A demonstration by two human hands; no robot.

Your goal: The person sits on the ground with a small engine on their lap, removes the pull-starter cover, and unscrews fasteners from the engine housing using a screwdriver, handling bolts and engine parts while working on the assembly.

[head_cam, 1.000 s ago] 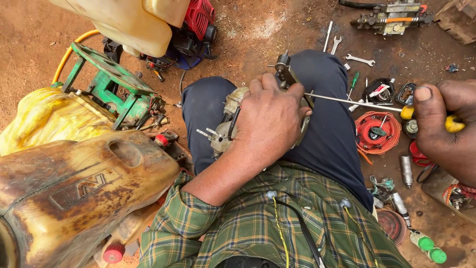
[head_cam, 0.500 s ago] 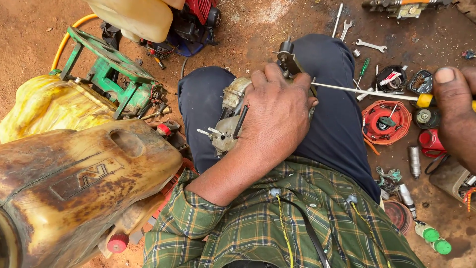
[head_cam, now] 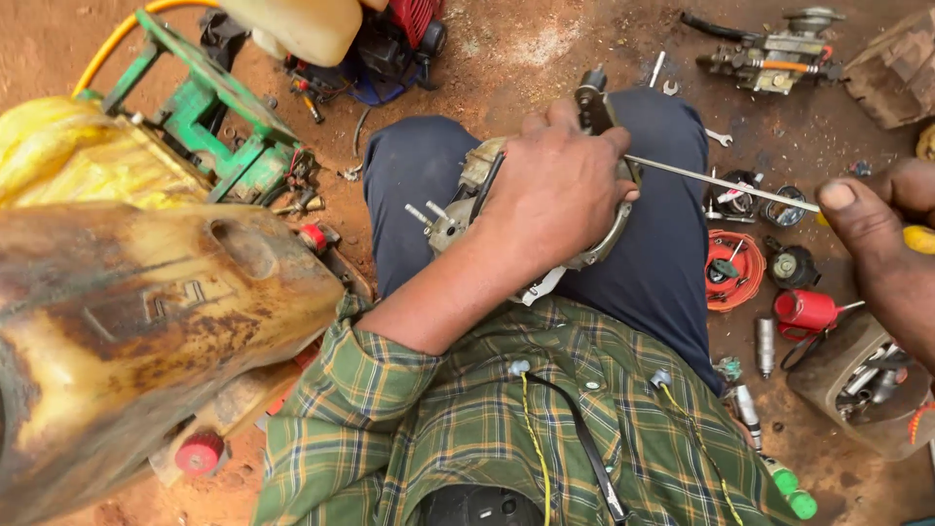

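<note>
While the left hand (head_cam: 560, 190) clamps the engine part (head_cam: 477, 195) on the lap, the right hand (head_cam: 877, 234) pinches the screwdriver (head_cam: 721, 177), shaft lying leftward toward it.

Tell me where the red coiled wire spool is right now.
In the head view, the red coiled wire spool lies on the dirt ground just right of the person's right thigh, below the screwdriver shaft.

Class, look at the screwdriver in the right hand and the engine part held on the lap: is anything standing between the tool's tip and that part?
Nothing visible does. The screwdriver shaft runs free from the right hand straight to the engine part, meeting it at the edge of the left hand, which grips the part from above. The contact point itself is hidden by the fingers.
</note>
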